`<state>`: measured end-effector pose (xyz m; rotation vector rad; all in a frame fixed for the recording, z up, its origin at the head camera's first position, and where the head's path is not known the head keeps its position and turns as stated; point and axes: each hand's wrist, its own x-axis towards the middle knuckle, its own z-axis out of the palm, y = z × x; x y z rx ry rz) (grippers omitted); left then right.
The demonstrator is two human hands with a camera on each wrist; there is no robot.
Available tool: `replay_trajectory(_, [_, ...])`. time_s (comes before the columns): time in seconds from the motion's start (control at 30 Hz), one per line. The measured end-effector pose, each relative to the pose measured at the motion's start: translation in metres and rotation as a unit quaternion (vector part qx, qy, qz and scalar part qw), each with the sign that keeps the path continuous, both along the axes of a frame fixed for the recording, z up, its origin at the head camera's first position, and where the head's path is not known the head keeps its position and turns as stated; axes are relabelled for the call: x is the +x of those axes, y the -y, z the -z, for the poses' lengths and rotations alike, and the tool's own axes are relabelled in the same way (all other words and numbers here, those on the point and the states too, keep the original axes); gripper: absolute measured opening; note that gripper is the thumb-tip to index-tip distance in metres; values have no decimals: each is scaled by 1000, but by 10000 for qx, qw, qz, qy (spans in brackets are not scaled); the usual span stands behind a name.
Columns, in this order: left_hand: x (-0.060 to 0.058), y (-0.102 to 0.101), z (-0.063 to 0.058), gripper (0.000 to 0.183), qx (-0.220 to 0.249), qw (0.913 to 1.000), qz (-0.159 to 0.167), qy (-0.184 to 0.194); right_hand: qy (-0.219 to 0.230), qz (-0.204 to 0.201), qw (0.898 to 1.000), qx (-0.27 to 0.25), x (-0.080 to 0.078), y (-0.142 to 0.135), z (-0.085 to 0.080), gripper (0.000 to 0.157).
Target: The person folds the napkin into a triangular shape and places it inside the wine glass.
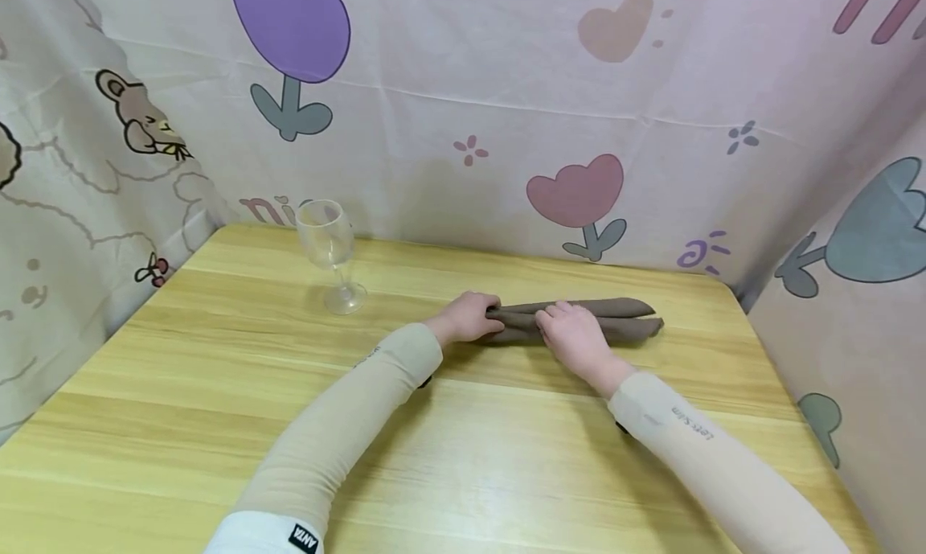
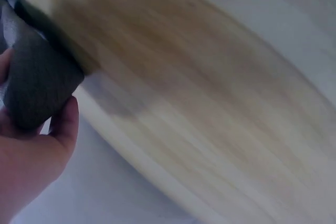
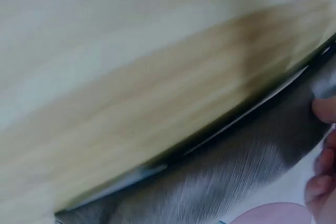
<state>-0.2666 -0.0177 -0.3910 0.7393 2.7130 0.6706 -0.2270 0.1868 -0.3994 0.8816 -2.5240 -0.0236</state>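
Observation:
A brown cloth napkin [image 1: 622, 321], gathered into a long narrow strip with two rolls side by side, lies across the back right part of the table. Its left end is gripped by my left hand [image 1: 469, 317], whose thumb and fingers close around the cloth [image 2: 44, 74] in the left wrist view. Near the middle of the strip, my right hand [image 1: 575, 337] pinches the fabric, knuckles up. The right wrist view shows the long grey-brown cloth [image 3: 226, 166] running away from the fingers [image 3: 321, 182]. To the right of that hand, the two free ends of the rolls are apart.
A clear stemmed wine glass [image 1: 325, 236] stands upright at the back left, left of the left hand. The light wood table [image 1: 463, 465] meets a patterned curtain [image 1: 448, 120] along its back edge. More curtain hangs at both sides.

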Motion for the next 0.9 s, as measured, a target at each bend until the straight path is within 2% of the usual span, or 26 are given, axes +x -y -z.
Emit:
replay_trajectory(0.07, [-2,0,-1,17,233,9996,-22,157,399,389,9984,-24,3,1,-1,21])
replay_trajectory(0.13, [-2,1,-2,18,459,9984,-73,330,1191,912,9884,-219,5,1,-3,31])
replay_trajectory(0.17, [-3,1,-4,18,561,9975,-121,405,1726,1145,9773,-436,5,0,-6,36])
replay_trajectory(0.2, [-3,1,-5,18,668,9964,-180,490,2370,1359,9590,-750,4,-1,-7,40])
replay_trajectory(0.23, [-3,1,-7,19,765,9951,-246,582,3041,1519,9334,-1151,3,-3,-9,43])
replay_trajectory(0.27, [-2,1,-9,20,873,9932,-325,698,3689,1607,9015,-1594,1,-4,-10,47])
replay_trajectory(0.3, [-2,1,-10,21,979,9912,-384,804,4290,1638,8637,-2079,-2,-7,-11,53])
replay_trajectory(0.4, [-3,-1,-14,26,1309,9834,-476,1162,5726,1483,7294,-3436,-9,-14,-11,69])
replay_trajectory(0.47, [-4,-2,-15,30,1568,9756,-441,1474,6306,1136,6520,-4053,-12,-18,-10,78])
replay_trajectory(0.57, [-6,-4,-15,41,1929,9594,-416,2015,6803,526,5482,-4837,-16,-20,-8,85])
replay_trajectory(0.6, [-7,-4,-15,46,2019,9534,-427,2199,6868,343,5195,-5072,-17,-19,-7,85])
replay_trajectory(0.67, [-7,-4,-15,54,2147,9428,-412,2518,6848,61,4733,-5541,-17,-17,-5,81])
replay_trajectory(0.7, [-8,-4,-15,56,2201,9375,-408,2665,6749,-1,4552,-5808,-17,-16,-5,77])
replay_trajectory(0.73, [-8,-4,-16,57,2299,9298,-379,2848,6596,13,4449,-6058,-16,-14,-5,70])
replay_trajectory(0.8, [-8,-4,-16,55,2476,9165,-314,3125,6211,81,4345,-6522,-14,-10,-5,56])
replay_trajectory(0.9, [-8,-5,-17,48,2847,8910,-178,3533,5577,277,4280,-7107,-12,-3,-9,33])
